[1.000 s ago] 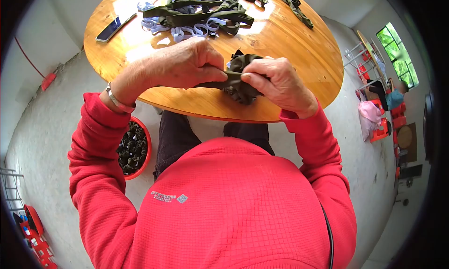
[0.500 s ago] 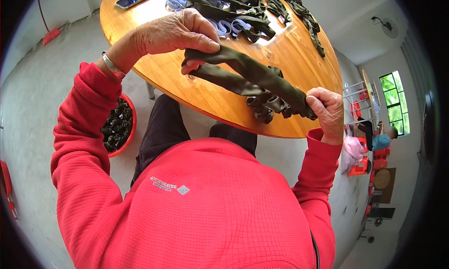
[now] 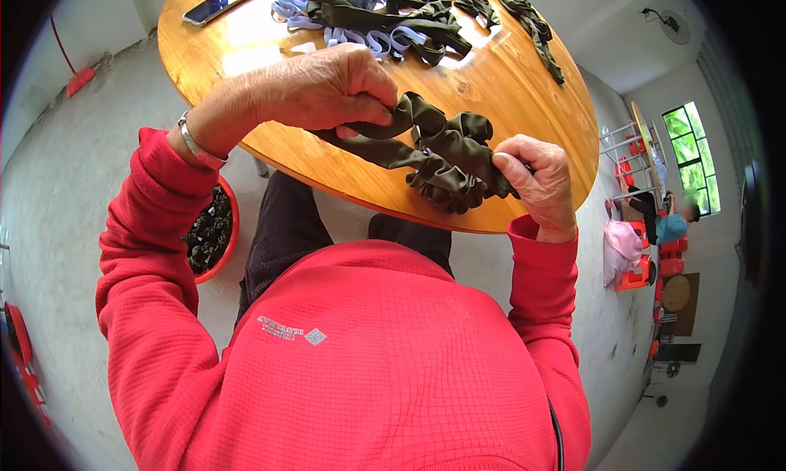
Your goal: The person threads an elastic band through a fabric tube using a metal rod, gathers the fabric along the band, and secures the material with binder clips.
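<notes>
Above a wooden table (image 3: 540, 119), pinching a gathered green cloth band (image 3: 449, 142) with left hand (image 3: 332, 86) and, opposite, right hand (image 3: 542, 180); apparently stretching it out; probably needing a firm, even outward pull.

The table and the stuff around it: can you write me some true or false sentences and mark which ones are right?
1. The left hand and the right hand both hold dark green cloth. True.
2. The phone is on the floor. False: the phone lies on the wooden table.
3. The person's sleeves are red. True.
4. The tub on the floor is blue. False: the tub is red.
</notes>
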A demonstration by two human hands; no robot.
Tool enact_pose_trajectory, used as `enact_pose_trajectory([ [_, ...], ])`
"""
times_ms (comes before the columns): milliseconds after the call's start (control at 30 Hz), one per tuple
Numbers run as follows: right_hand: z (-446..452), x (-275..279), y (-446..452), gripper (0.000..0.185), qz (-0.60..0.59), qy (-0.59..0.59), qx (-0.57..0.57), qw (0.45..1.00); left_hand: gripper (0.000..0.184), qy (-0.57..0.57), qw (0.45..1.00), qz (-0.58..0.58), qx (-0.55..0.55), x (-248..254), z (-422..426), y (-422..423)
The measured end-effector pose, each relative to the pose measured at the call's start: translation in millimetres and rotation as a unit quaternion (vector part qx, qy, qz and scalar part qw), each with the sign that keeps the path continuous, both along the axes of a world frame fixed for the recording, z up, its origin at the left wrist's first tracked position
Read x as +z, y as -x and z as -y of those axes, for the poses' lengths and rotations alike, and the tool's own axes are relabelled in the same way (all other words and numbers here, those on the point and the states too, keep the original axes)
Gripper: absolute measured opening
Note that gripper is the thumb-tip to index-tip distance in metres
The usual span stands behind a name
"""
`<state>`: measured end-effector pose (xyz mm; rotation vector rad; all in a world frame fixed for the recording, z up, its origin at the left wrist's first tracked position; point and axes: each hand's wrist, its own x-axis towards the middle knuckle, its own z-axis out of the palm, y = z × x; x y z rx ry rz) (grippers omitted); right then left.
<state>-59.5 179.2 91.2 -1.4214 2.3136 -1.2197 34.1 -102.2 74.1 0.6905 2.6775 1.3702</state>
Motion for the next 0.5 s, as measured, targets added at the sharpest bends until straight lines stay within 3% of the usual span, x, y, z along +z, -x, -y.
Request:
enact_pose_trajectory([
  [133,5,-5,-1,0.009,0.008,0.007,0.003,1.000,0.014,0.083,0.994,-0.077,-0.009,5,-6,2],
  [400,19,-18,-9,0.009,-0.054,0.017,0.040,0.998,0.014,0.106,0.979,-0.171,-0.033,-7,-27,3],
  [500,23,-20,-6,0.009,-0.071,0.018,0.041,0.996,0.012,0.113,0.987,-0.112,-0.001,-1,-27,3],
])
